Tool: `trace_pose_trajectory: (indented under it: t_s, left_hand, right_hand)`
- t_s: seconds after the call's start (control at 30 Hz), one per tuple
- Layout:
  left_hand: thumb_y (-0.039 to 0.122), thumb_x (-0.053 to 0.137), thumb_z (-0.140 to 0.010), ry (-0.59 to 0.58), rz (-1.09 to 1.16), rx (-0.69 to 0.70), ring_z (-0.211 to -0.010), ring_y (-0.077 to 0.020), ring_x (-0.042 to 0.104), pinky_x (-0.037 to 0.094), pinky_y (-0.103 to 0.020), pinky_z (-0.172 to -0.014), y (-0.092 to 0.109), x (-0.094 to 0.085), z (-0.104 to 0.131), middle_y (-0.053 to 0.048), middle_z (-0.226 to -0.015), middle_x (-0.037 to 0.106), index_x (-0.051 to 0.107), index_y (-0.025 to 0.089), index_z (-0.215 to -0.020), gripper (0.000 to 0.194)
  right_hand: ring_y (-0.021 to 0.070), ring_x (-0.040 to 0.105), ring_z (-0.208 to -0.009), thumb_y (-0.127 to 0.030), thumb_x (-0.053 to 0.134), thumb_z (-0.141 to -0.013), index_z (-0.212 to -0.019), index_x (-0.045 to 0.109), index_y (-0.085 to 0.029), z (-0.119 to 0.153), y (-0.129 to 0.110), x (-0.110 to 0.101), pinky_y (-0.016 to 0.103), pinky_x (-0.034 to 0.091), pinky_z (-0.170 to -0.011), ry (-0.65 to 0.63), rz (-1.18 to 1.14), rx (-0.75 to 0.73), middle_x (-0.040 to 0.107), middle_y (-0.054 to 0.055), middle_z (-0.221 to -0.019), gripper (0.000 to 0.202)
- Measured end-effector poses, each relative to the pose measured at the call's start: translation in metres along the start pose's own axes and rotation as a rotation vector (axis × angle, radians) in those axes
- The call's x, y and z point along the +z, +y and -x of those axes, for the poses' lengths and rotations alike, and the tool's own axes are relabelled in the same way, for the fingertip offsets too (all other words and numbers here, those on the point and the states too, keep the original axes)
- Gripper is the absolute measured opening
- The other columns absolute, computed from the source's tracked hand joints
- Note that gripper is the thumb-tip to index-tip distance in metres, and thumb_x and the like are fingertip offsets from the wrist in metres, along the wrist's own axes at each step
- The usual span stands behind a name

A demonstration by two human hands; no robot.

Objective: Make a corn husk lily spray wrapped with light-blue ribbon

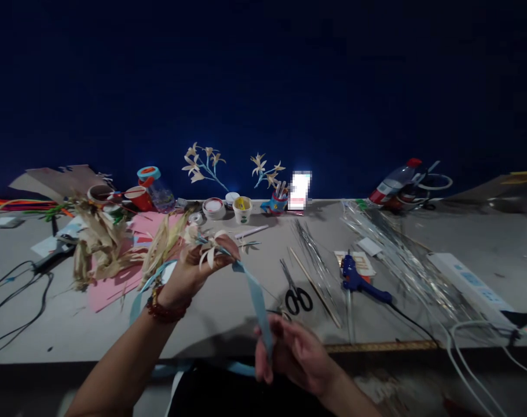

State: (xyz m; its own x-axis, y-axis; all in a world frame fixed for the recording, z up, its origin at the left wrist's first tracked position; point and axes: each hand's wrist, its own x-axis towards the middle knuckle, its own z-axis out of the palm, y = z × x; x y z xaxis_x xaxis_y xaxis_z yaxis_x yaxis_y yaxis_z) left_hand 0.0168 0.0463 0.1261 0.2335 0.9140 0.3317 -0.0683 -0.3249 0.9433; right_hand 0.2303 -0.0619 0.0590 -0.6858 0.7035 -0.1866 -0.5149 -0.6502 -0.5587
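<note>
My left hand (202, 269), with a beaded bracelet at the wrist, is closed around the stem of a handmade flower sprig (211, 246) with pale petals. From the sprig a light blue strip (255, 298) runs down to the right. Its lower part lies at the fingers of my right hand (289, 353), which are curled and slightly blurred at the table's front edge. More of the blue strip hangs below the left wrist and across my lap.
Black scissors (298, 298), thin wires (315, 255) and a blue glue gun (361, 281) lie to the right. Dried husks (101, 243) and pink paper (116, 289) are on the left. Behind stand small cups (242, 211), finished flower sprigs (205, 162) and a bright phone (299, 190).
</note>
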Motion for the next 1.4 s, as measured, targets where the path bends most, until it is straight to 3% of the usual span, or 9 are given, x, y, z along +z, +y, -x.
trace_pose_trajectory:
  t_s: [0.17,0.33,0.5,0.6,0.67,0.83,1.03,1.2,1.4]
  left_hand:
    - [0.023,0.075,-0.075,0.027,0.010,-0.029,-0.076,-0.0208,0.062,0.048,-0.032,-0.073,-0.003,-0.025,0.001,-0.007,-0.076,0.069,0.075,0.015,-0.075,0.008]
    - [0.032,0.078,-0.072,-0.005,0.412,-0.081,-0.072,-0.0169,0.056,0.045,-0.032,-0.075,-0.016,-0.013,0.007,-0.003,-0.066,0.060,0.070,0.017,-0.069,0.018]
    - [0.030,0.079,-0.073,0.085,0.702,-0.199,-0.073,-0.0134,0.053,0.045,-0.030,-0.081,-0.017,0.020,0.014,0.000,-0.070,0.055,0.064,0.018,-0.069,0.019]
    - [0.029,0.079,-0.073,0.148,0.723,-0.228,-0.077,-0.0132,0.054,0.044,-0.030,-0.085,-0.016,0.036,0.017,0.000,-0.075,0.058,0.064,0.019,-0.071,0.018]
    - [0.028,0.079,-0.073,0.175,0.724,-0.230,-0.081,-0.0133,0.055,0.044,-0.028,-0.086,-0.016,0.048,0.019,0.000,-0.077,0.060,0.066,0.019,-0.073,0.016]
    - [0.027,0.079,-0.071,0.226,0.675,-0.234,-0.081,-0.0141,0.057,0.046,-0.025,-0.079,-0.018,0.078,0.023,-0.002,-0.080,0.062,0.068,0.017,-0.074,0.015]
    - [0.027,0.077,-0.074,0.302,0.595,-0.166,-0.084,-0.0146,0.061,0.048,-0.026,-0.086,-0.020,0.093,0.029,-0.001,-0.082,0.067,0.072,0.019,-0.078,0.010]
    - [0.023,0.073,-0.077,0.328,0.528,-0.123,-0.082,-0.0139,0.061,0.049,-0.024,-0.082,-0.024,0.095,0.027,-0.001,-0.081,0.067,0.071,0.019,-0.078,0.005]
    - [0.030,0.072,-0.079,0.284,0.468,-0.253,-0.047,-0.0082,0.049,0.039,-0.019,-0.042,-0.029,0.095,0.029,0.001,-0.064,0.062,0.068,0.017,-0.082,0.014]
  right_hand:
    - [0.0123,0.059,-0.046,-0.046,0.072,-0.077,-0.082,0.067,-0.012,0.045,-0.019,-0.004,0.021,0.043,-0.048,0.121,0.190,0.002,0.069,0.008,-0.062,0.035]
    - [0.0008,0.019,-0.030,-0.043,0.064,-0.086,-0.068,0.057,-0.018,0.041,-0.031,-0.028,0.014,0.024,-0.031,0.473,0.118,-0.264,0.050,-0.007,-0.049,0.031]
    - [0.0132,0.053,-0.044,-0.049,0.062,-0.084,-0.068,0.063,-0.018,0.021,-0.009,-0.041,0.024,0.042,-0.041,0.436,0.905,-0.013,0.064,0.003,-0.059,0.035]
    - [0.0256,0.065,-0.085,-0.035,0.070,-0.081,-0.086,0.071,-0.022,0.015,-0.012,-0.029,0.039,0.051,-0.077,0.578,1.434,-0.418,0.071,0.008,-0.086,0.014]
    - [0.0282,0.061,-0.103,-0.026,0.069,-0.081,-0.105,0.068,-0.025,0.006,-0.020,-0.016,0.044,0.046,-0.092,0.631,1.515,-0.718,0.070,0.010,-0.106,0.025]
    - [0.0260,0.059,-0.107,-0.015,0.070,-0.078,-0.118,0.060,-0.026,-0.028,-0.033,0.012,0.044,0.045,-0.095,0.579,1.361,-1.067,0.065,0.009,-0.112,0.043]
    - [0.0230,0.060,-0.096,-0.010,0.066,-0.079,-0.096,0.065,-0.025,-0.048,-0.031,0.016,0.040,0.047,-0.089,0.639,1.095,-1.204,0.065,0.006,-0.097,0.023]
    - [0.0159,0.057,-0.078,-0.022,0.068,-0.081,-0.081,0.065,-0.021,-0.047,-0.033,0.016,0.029,0.046,-0.075,0.546,0.635,-0.887,0.061,0.001,-0.081,0.003]
    - [0.0096,0.053,-0.060,-0.026,0.080,-0.070,-0.073,0.061,-0.018,-0.049,-0.035,0.022,0.022,0.044,-0.060,0.395,0.050,-0.543,0.059,-0.004,-0.067,0.020]
